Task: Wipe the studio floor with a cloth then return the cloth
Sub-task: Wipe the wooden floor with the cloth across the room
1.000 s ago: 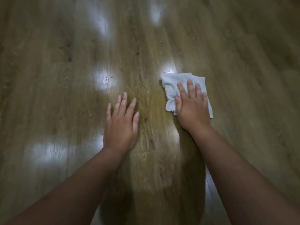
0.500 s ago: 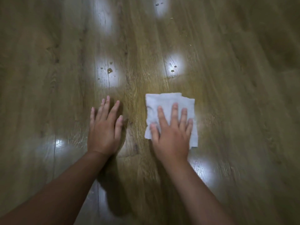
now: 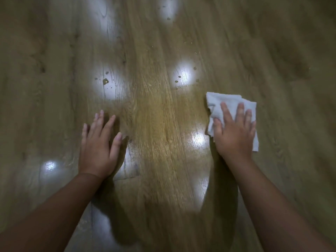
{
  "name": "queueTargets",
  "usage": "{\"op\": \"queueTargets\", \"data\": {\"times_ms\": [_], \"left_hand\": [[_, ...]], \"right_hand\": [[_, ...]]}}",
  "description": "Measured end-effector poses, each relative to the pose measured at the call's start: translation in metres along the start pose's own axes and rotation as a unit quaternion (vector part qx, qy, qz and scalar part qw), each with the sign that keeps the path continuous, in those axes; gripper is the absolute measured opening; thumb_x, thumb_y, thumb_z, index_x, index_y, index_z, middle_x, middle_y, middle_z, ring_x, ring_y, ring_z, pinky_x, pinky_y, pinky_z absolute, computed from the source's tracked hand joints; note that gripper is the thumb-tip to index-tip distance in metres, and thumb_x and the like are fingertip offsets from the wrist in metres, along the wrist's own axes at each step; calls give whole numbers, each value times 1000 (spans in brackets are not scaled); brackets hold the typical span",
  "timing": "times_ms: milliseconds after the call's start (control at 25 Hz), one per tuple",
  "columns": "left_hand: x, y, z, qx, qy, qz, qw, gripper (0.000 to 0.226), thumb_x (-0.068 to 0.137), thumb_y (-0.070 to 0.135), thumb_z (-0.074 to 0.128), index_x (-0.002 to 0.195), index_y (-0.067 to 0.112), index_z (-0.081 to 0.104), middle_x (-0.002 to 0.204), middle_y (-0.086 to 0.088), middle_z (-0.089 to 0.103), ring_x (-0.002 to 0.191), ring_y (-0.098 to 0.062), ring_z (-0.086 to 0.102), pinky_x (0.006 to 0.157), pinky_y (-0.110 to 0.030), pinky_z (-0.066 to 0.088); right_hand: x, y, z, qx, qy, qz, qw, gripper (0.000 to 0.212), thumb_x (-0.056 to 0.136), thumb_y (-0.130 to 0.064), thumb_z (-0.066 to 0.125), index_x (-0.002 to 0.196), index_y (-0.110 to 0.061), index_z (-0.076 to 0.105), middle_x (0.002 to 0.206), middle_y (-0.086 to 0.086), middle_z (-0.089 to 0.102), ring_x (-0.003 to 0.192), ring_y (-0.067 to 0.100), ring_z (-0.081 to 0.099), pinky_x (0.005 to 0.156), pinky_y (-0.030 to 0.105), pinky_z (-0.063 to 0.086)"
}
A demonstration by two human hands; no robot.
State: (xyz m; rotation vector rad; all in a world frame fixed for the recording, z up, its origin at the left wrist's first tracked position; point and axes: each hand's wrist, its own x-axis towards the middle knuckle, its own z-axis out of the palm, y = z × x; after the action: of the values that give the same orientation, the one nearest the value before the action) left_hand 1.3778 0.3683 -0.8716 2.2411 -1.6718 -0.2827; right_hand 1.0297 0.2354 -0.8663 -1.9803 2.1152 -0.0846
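Note:
A folded white cloth (image 3: pixel 228 102) lies flat on the wooden plank floor (image 3: pixel 156 113), right of centre. My right hand (image 3: pixel 234 131) presses on it with straight, spread fingers and covers its near half. My left hand (image 3: pixel 99 144) rests flat on the bare floor to the left, fingers straight, holding nothing. Small water drops (image 3: pixel 105 81) sit on the planks beyond both hands, in the bright light reflections.
Glossy brown planks fill the whole view, with several white glare patches (image 3: pixel 183 74). More droplets (image 3: pixel 168 18) lie farther ahead near the top. A wet-looking sheen shows between my hands.
My right hand slid the cloth toward me and to the left, then out to the right. My left hand stayed flat on the floor.

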Motion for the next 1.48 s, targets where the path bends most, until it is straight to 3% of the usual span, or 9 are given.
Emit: {"op": "queueTargets", "data": {"times_ms": [160, 400, 600, 720, 840, 1160, 1480], "left_hand": [[-1, 0, -1, -8, -1, 6, 1000, 62, 106, 53, 28, 159, 22, 38, 172, -6, 23, 160, -16, 13, 129, -53, 9], [3, 2, 1, 13, -10, 10, 1000, 60, 107, 52, 28, 158, 24, 40, 169, -4, 29, 159, -17, 17, 129, -53, 12], [-6, 25, -1, 41, -4, 40, 998, 52, 110, 41, 27, 159, 28, 38, 168, -3, 32, 158, -21, 22, 129, -53, 11], [2, 92, 15, 0, 8, 66, 998, 52, 110, 40, 28, 160, 27, 37, 168, 0, 31, 159, -19, 20, 130, -51, 7], [12, 141, 36, -69, -17, 29, 997, 53, 109, 40, 27, 159, 26, 39, 167, 0, 35, 158, -18, 21, 130, -48, 4], [-2, 144, 59, 6, -23, 30, 999, 57, 110, 38, 23, 164, 19, 29, 168, -2, 33, 159, -18, 19, 130, -51, 8], [-1, 146, 56, 4, -49, 21, 999, 60, 110, 41, 18, 164, 18, 27, 170, -1, 29, 160, -16, 15, 129, -54, 6]], "right_hand": [[-66, -23, 15, 11, 19, 40, 999, 60, 106, -56, 25, 163, -40, 26, 174, 15, 13, 158, 43, 10, 126, 62, 15], [-41, -79, 29, -38, -18, -123, 992, 64, 102, -64, 17, 163, -45, 17, 175, 10, 5, 160, 41, 0, 127, 62, 6], [-37, -77, 36, -45, 23, -123, 991, 63, 103, -66, 22, 163, -46, 19, 175, 10, 9, 160, 40, 4, 127, 63, 8], [-35, -78, 35, -38, 26, -113, 992, 66, 101, -67, 24, 163, -45, 21, 175, 11, 8, 160, 38, 4, 128, 59, 7], [-37, -80, 30, -30, 2, -94, 995, 71, 99, -68, 22, 165, -42, 15, 175, 14, 1, 161, 36, -1, 129, 57, 5], [-37, -79, 30, -19, 6, -95, 995, 68, 102, -64, 30, 165, -40, 19, 175, 16, 4, 161, 36, 2, 129, 56, 8], [-13, -69, 24, -34, 3, -122, 992, 71, 101, -67, 31, 165, -40, 17, 174, 16, 8, 160, 43, 1, 128, 58, 6]]}}
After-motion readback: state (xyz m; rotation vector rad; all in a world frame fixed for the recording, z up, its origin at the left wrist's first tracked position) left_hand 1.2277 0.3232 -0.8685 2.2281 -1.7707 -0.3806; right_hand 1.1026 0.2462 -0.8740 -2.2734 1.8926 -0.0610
